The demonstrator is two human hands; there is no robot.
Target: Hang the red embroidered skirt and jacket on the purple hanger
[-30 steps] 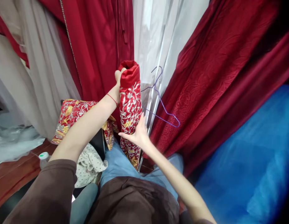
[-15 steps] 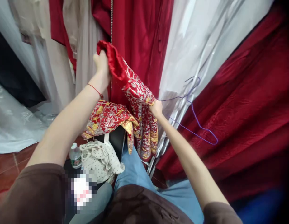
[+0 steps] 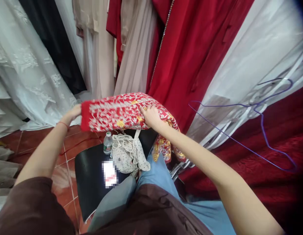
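Long clothes hang beyond the black chair: a plain deep-red fabric gown (image 3: 198,49) to its right, beige pleated dresses (image 3: 134,65) straight behind it, and a white lace gown (image 3: 31,65) to its far left. A dark-red patterned fabric gown (image 3: 264,192) hangs well to the chair's right. The glossy black chair (image 3: 87,173) itself stands on reddish-brown floor tiles (image 3: 58,169).

A red garment embroidered in silver and gold (image 3: 112,112) is stretched sideways over the chair's far side, its plain red end reaching out past the chair's left edge and its gold-trimmed parts drooping on the right. Whether it touches the chair cannot be told. A purple wire hanger (image 3: 225,105) is well to the chair's right.

On the seat lies a crumpled white cloth with dark dots (image 3: 124,153). The person's right hand (image 3: 151,117), above the chair's far side, lies over the embroidery, fingers slightly bent and spread; whether it pinches any fabric cannot be told. The left hand (image 3: 74,112), out beyond the chair's left edge, grips the plain red end, fingertips hidden by the fabric.

A clear plastic bottle with a white cap (image 3: 107,144) stands upright at the seat's far edge, nearer than a pixelated pale item (image 3: 109,174) is far. A thin red cord bracelet (image 3: 64,125) circles the left wrist.
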